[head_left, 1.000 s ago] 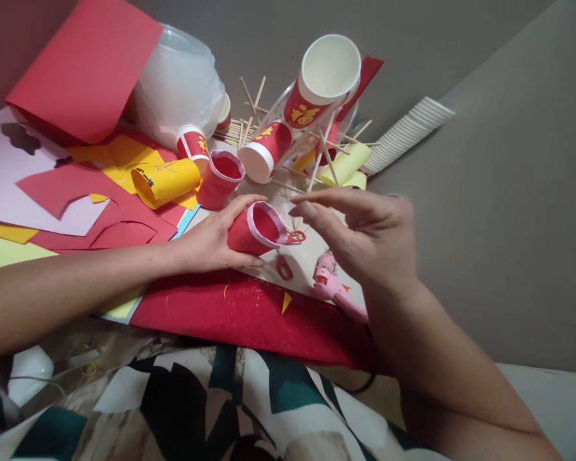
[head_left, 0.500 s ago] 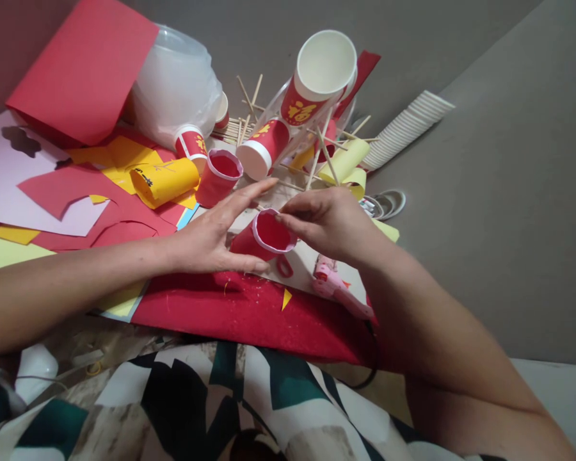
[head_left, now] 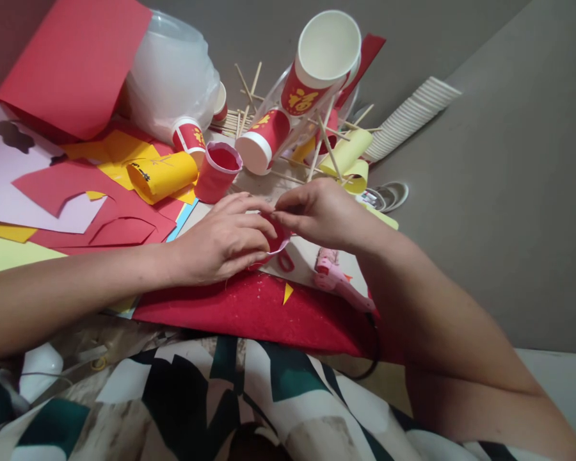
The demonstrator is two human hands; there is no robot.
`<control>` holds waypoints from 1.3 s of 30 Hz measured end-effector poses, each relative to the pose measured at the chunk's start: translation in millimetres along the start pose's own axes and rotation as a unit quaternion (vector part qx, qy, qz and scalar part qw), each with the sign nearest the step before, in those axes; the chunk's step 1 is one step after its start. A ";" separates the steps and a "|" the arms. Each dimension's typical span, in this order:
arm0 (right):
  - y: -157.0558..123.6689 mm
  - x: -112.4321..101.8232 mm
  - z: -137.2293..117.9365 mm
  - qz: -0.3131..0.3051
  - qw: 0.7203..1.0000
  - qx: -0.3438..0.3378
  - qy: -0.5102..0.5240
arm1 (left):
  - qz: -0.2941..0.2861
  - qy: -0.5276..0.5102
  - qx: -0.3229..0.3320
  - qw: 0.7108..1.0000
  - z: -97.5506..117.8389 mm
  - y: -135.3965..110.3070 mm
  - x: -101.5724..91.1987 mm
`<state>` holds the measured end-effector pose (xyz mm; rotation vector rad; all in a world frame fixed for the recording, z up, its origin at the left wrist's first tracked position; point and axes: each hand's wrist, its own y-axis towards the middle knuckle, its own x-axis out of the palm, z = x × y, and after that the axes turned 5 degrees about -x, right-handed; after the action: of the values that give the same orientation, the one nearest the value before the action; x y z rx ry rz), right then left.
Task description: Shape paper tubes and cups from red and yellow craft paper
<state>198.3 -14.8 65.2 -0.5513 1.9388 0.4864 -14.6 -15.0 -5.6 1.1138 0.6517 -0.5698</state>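
- Draping over the red paper cup with a pink rim (head_left: pixel 280 242), it's the left hand (head_left: pixel 233 238), fingers bent; whether it grips, can't tell!
- Right hand (head_left: pixel 320 215) above that rim, thumb and forefinger pressed together, anything between too small to tell.
- 1 pink plastic glue gun (head_left: pixel 340 283) right of the cup.

Wall (head_left: pixel 484 243): dim, darkest towards 10 o'clock.
Bag (head_left: pixel 173 77): softly lit, hazy, 11 o'clock.
Cup (head_left: pixel 329 48): pale mouth bright, 12 o'clock.
Left arm (head_left: pixel 77 288): shadow beneath, 8 o'clock.
Right arm (head_left: pixel 461 339): stretched towards 4 o'clock.
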 end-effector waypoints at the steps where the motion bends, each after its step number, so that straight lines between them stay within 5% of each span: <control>1: 0.4 -0.6 -0.3 -0.001 1.000 0.004 0.000 | -0.004 -0.008 -0.005 1.000 0.8 0.4 -0.3; 9: -0.9 0.2 -2.1 0.014 0.999 -0.004 0.048 | 0.003 -0.042 -0.011 0.999 0.2 3.0 -0.1; 19: -4.6 -18.3 3.7 -0.060 0.994 -0.059 0.069 | 0.007 -0.059 -0.027 0.998 -0.9 2.7 -1.7; 26: -4.2 -7.6 0.2 0.001 0.996 -0.001 0.091 | 0.004 -0.036 -0.021 0.999 -1.7 2.6 -1.7; 32: 0.2 3.5 0.3 0.030 0.998 -0.023 0.044 | 0.005 -0.040 0.000 0.999 -2.3 2.5 -2.2; 39: -0.2 2.8 3.5 0.028 0.997 -0.015 0.068 | 0.022 -0.089 -0.050 0.995 -4.9 2.4 -0.7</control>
<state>199.9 -13.4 61.2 -0.5635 2.0849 0.5243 -14.3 -9.5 -5.0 0.9688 0.4949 -0.5839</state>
